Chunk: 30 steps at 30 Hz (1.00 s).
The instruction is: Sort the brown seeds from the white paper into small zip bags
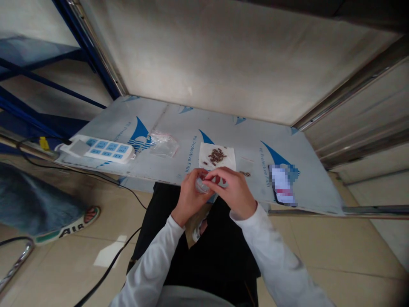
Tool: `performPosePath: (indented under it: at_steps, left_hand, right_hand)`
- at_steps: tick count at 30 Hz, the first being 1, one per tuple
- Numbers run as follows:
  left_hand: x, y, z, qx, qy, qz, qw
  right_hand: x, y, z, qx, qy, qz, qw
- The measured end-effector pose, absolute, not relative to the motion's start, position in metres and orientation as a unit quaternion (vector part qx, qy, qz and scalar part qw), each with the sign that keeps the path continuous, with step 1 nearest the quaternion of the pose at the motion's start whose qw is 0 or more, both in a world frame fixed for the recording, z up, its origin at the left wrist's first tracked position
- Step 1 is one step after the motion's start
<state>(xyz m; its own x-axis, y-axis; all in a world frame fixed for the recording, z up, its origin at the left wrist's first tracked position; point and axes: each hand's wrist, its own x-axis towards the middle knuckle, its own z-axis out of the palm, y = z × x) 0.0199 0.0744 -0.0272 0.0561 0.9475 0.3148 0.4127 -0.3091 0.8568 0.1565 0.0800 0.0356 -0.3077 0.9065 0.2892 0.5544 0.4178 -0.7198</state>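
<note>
My left hand (188, 192) is closed around a small clear plastic bag (201, 186) at the front edge of the table. My right hand (235, 189) reaches across to the bag's mouth, its thumb and finger pinched together. Whatever lies between those fingertips is too small to make out. Just beyond my hands a white sheet (232, 159) bears a heap of small brown pieces (217, 156), with a few loose ones around it. To its right rests another small clear bag (246, 163) with a few brown pieces at its lower end.
Several empty clear bags (163, 144) lie left of the sheet. Farther left is a white power strip (110, 149) with its black cable hanging down. A phone (283, 185) sits at the right front of the film-covered table (179, 121). Another person's leg (38, 209) is at the left.
</note>
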Motion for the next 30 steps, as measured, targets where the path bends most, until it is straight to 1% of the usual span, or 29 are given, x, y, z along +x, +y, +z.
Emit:
performPosePath:
  at_steps: [2, 3, 4, 6, 7, 8, 9, 11, 13, 15, 20, 25, 30]
  left_hand:
    - [0.023, 0.074, -0.027, 0.671, 0.505, 0.459, 0.29]
    - [0.024, 0.074, -0.028, 0.671, 0.505, 0.46, 0.289]
    - [0.025, 0.074, -0.029, 0.669, 0.506, 0.463, 0.287]
    - [0.024, 0.075, -0.031, 0.661, 0.516, 0.468, 0.28]
    - [0.023, 0.075, -0.033, 0.655, 0.523, 0.47, 0.276]
    - [0.022, 0.076, -0.034, 0.65, 0.53, 0.472, 0.272]
    - [0.021, 0.076, -0.035, 0.645, 0.537, 0.472, 0.27]
    - [0.018, 0.076, -0.037, 0.64, 0.545, 0.47, 0.269]
    - [0.014, 0.076, -0.038, 0.64, 0.55, 0.464, 0.27]
    - [0.011, 0.077, -0.038, 0.637, 0.554, 0.462, 0.271]
    - [0.004, 0.08, -0.04, 0.631, 0.563, 0.461, 0.268]
    - [0.001, 0.081, -0.042, 0.633, 0.567, 0.458, 0.262]
    - [-0.001, 0.081, -0.038, 0.629, 0.569, 0.456, 0.268]
  right_hand:
    - [0.154, 0.075, 0.036, -0.445, -0.81, 0.234, 0.302]
    - [0.154, 0.075, 0.033, -0.433, -0.818, 0.233, 0.298]
    - [0.156, 0.078, 0.028, -0.426, -0.818, 0.238, 0.306]
    - [0.164, 0.089, 0.012, -0.449, -0.784, 0.245, 0.352]
    - [0.169, 0.098, 0.002, -0.482, -0.757, 0.239, 0.371]
    - [0.174, 0.108, -0.01, -0.527, -0.731, 0.223, 0.371]
    - [0.179, 0.119, -0.022, -0.577, -0.707, 0.199, 0.359]
    - [0.187, 0.142, -0.045, -0.645, -0.691, 0.163, 0.284]
    - [0.191, 0.16, -0.065, -0.668, -0.693, 0.152, 0.226]
    - [0.191, 0.17, -0.076, -0.676, -0.691, 0.15, 0.21]
    - [0.182, 0.17, -0.076, -0.691, -0.682, 0.135, 0.198]
    - [0.161, 0.171, -0.069, -0.645, -0.72, 0.149, 0.207]
    - [0.148, 0.18, -0.073, -0.65, -0.717, 0.153, 0.197]
